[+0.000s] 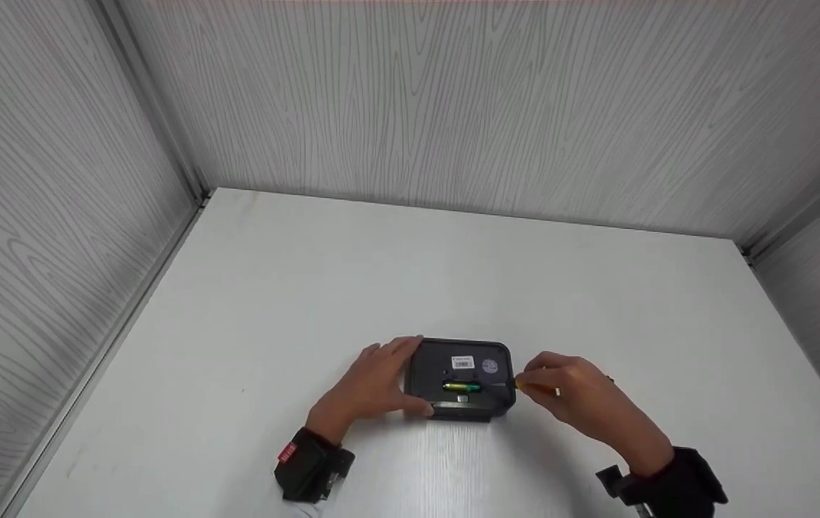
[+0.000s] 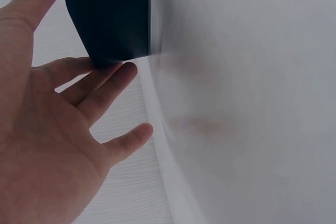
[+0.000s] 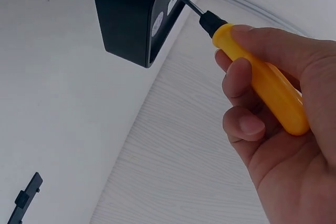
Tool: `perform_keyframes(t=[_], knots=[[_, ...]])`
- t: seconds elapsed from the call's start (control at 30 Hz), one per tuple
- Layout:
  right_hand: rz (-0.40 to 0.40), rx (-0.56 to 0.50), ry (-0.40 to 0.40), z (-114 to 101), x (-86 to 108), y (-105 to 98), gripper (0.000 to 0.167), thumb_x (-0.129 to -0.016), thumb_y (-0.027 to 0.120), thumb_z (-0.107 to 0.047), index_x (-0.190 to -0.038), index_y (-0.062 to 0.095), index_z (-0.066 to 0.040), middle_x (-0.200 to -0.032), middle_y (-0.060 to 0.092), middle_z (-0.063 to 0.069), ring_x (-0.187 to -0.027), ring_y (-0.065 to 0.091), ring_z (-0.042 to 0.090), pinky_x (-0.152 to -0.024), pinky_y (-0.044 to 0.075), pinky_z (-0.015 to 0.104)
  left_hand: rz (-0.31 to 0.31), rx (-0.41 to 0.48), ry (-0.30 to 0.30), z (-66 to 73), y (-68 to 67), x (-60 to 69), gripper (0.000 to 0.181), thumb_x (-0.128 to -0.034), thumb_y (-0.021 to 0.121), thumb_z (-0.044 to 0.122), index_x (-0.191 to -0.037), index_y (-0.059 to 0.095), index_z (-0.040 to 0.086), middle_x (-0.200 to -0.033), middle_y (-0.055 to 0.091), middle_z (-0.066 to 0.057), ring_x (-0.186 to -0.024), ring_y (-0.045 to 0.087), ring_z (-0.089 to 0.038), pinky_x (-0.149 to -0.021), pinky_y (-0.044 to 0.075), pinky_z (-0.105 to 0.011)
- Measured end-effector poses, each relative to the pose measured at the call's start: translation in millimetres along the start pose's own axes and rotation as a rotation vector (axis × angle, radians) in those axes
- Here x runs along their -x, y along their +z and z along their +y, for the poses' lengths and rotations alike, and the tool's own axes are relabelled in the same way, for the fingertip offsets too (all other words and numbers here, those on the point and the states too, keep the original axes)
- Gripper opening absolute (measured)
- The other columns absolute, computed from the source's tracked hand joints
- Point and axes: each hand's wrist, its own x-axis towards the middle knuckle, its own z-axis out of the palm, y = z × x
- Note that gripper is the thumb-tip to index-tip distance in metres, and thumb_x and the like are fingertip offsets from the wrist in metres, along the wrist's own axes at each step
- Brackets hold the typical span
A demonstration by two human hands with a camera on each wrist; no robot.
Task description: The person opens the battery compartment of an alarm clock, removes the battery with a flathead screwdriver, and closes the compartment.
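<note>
A black box-shaped device (image 1: 424,370) with rounded corners lies on the table, its flat side with labels facing up. A green and yellow battery (image 1: 453,386) sits in a slot in that face. My left hand (image 1: 374,385) holds the device's left end, thumb at the near edge and fingers at the far edge. In the left wrist view the hand (image 2: 58,114) partly shows beside the dark casing (image 2: 113,19). My right hand (image 1: 575,392) grips a screwdriver (image 3: 262,80) by its yellow handle. Its thin metal shaft reaches the slot from the right; the battery's end is hidden there.
A small black plastic strip (image 3: 25,199), like a battery cover, lies on the white table (image 1: 295,288) in the right wrist view. Grey wood-grain panels (image 1: 417,108) stand behind the table and along both sides.
</note>
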Motion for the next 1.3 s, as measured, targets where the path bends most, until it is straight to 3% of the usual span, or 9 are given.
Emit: perform_keyframes(t=[0.43,0.9,1.07,1.3], knots=[[-0.078,0.051,-0.073,-11.2,-18.8,-7.0,0.012,-0.081,0.072,0.001,-0.089,0.078,-0.006,-0.086,0.069,0.003,-0.072,0.065,0.009,-0.058,0.053,0.018,0.007,-0.011,-0.016,0.4,-0.9,-2.4,0.106,-0.0686,0.081,0.055,-0.153,0.032,0.013,-0.154,0.040,-0.006,-0.143,0.038,-0.025,-0.121,0.023,-0.051],[-0.148,0.155,-0.047,-29.2,-33.1,-9.4,0.011,-0.082,0.069,0.001,-0.081,0.076,-0.008,-0.079,0.065,0.000,-0.064,0.057,0.005,-0.056,0.050,0.018,0.002,-0.016,-0.011,-0.3,2.5,-3.2,0.106,-0.0683,0.081,0.055,-0.153,0.032,0.014,-0.154,0.040,-0.005,-0.144,0.037,-0.023,-0.121,0.023,-0.050],[-0.168,0.117,-0.047,-26.6,-36.7,-9.2,0.016,-0.083,0.067,0.004,-0.077,0.074,-0.009,-0.076,0.061,-0.001,-0.062,0.051,0.003,-0.056,0.047,0.016,0.001,-0.009,-0.011,-1.2,2.3,-1.9,0.107,-0.0680,0.082,0.055,-0.153,0.031,0.013,-0.154,0.040,-0.006,-0.144,0.036,-0.024,-0.121,0.023,-0.050],[-0.129,0.019,-0.064,-13.2,-32.3,-7.6,0.015,-0.083,0.069,0.004,-0.085,0.077,-0.009,-0.081,0.065,0.001,-0.070,0.060,0.005,-0.059,0.052,0.017,-0.006,-0.004,-0.021,0.4,-0.5,-1.3,0.107,-0.0681,0.082,0.054,-0.153,0.031,0.014,-0.155,0.039,-0.005,-0.144,0.037,-0.023,-0.122,0.022,-0.050]])
